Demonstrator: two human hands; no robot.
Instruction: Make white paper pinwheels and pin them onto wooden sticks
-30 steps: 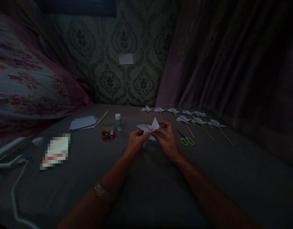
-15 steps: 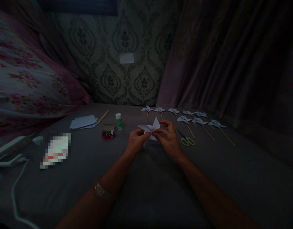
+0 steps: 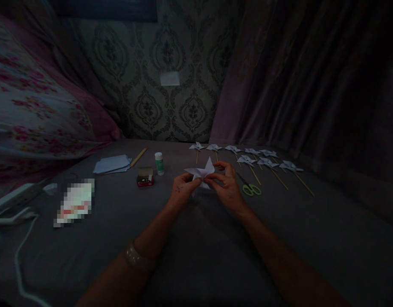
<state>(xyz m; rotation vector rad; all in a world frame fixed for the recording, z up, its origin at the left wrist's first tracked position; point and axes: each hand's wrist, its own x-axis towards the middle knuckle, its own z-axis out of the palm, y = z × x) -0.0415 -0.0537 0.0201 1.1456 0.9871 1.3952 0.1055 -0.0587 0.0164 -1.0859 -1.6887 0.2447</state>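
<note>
A white paper pinwheel (image 3: 199, 172), with no stick showing on it, is held up in front of me between both hands. My left hand (image 3: 182, 187) pinches its left side near the centre, thumb on top. From the right, my right hand (image 3: 227, 187) closes thumb and index finger at the pinwheel's middle; its other fingers curl behind. Whatever small part lies under the fingertips is hidden. Just right of my right hand lie scissors (image 3: 251, 189) with green handles. Left of my left hand stand an open small red box (image 3: 145, 178) of shiny pins or tacks and a glue stick (image 3: 159, 163).
Several finished pinwheels on sticks (image 3: 246, 160) lie at the back right. A stack of white paper (image 3: 112, 164) and some wooden sticks (image 3: 139, 157) are at the back left. A power strip (image 3: 15, 198), a white cable (image 3: 18, 264) and a blurred-out object (image 3: 76, 202) occupy the left side.
Both hands keep their grip on the paper pinwheel in nearly the same place. My right fingertips shift only slightly at its centre; the things on the table stay put.
</note>
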